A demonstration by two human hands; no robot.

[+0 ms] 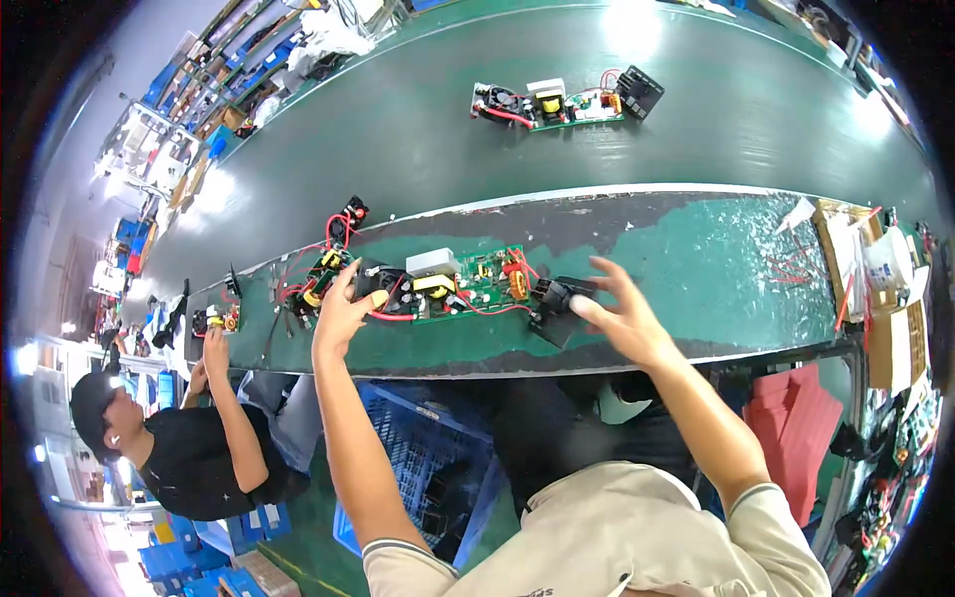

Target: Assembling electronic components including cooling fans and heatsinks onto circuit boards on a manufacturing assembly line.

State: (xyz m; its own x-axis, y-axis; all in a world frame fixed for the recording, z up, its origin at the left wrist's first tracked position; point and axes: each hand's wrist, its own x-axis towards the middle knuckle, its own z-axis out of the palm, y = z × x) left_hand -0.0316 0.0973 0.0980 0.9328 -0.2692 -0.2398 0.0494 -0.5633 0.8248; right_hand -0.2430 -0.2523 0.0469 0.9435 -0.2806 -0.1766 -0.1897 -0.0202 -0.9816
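Observation:
A green circuit board [480, 289] lies on the bench before me, carrying a grey block, yellow-wrapped transformer, copper coil and red wires. My left hand [343, 316] has its thumb and index finger around the black fan end [384, 287] at the board's left. On the other side, my right hand [629, 320] is spread open, its thumb at a black slotted end panel [559, 312] that lies tilted, joined to the board by wires. Just left of my left hand sits another wired assembly [323, 277], partly hidden behind the fingers.
A similar board assembly [572, 104] rests on the green conveyor belt [398, 129] beyond the bench. Cardboard boxes [890, 343] stand at the right end. A blue crate [398, 438] is below the bench edge. At left, a co-worker [204, 448] handles another board [224, 316].

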